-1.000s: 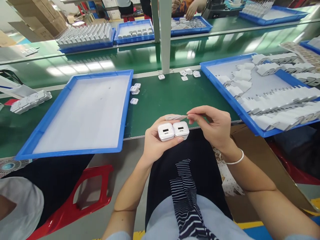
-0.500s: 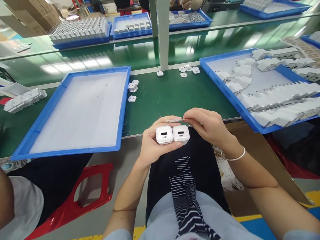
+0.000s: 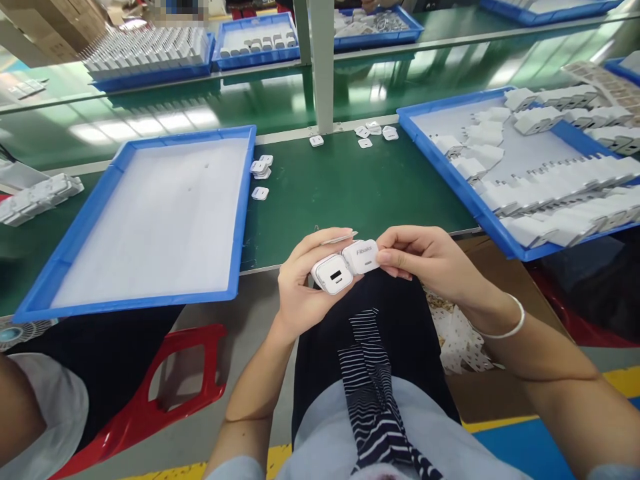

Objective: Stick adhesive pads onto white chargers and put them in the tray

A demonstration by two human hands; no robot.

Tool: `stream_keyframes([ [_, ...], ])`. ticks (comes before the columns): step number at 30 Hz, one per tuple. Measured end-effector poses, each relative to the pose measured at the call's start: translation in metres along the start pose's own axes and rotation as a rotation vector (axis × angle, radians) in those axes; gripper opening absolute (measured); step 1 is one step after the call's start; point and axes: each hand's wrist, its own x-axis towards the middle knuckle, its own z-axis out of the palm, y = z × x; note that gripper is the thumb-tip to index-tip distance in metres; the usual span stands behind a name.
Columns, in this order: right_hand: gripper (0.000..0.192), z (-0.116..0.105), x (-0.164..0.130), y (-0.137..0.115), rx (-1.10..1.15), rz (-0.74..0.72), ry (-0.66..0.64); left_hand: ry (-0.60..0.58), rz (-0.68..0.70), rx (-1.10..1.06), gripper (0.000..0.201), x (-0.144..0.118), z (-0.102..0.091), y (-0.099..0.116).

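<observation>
My left hand (image 3: 300, 283) holds a white charger cube (image 3: 332, 274) with its port side facing up, just in front of the green bench's near edge. A thin strip (image 3: 338, 238) lies across my left fingertips. My right hand (image 3: 425, 260) grips a second white charger cube (image 3: 366, 256) that is turned so a printed side shows; it touches the first cube. Both hands hover over my lap.
An empty blue tray (image 3: 240, 220) with a white liner lies at left. A blue tray (image 3: 453, 190) at right holds several white chargers. Small white caps (image 3: 260, 193) are scattered on the green bench (image 3: 345, 187). A red stool (image 3: 150, 413) and another person's sleeve (image 3: 35, 427) are at lower left.
My right hand let go of the thin strip and took hold of the right-hand cube, turning it onto its side. The view shifted down slightly.
</observation>
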Motion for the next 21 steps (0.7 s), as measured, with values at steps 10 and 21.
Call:
stream_keyframes([
  [10,0.034,0.0004,0.0017,-0.0054,-0.031,0.035,-0.028,-0.044,0.008,-0.018,0.047,0.0005,-0.0023,0.0040],
  [21,0.032,0.0018,-0.0003,-0.0101,-0.054,0.037,-0.045,-0.048,0.011,-0.025,0.046,-0.0019,-0.0013,0.0070],
])
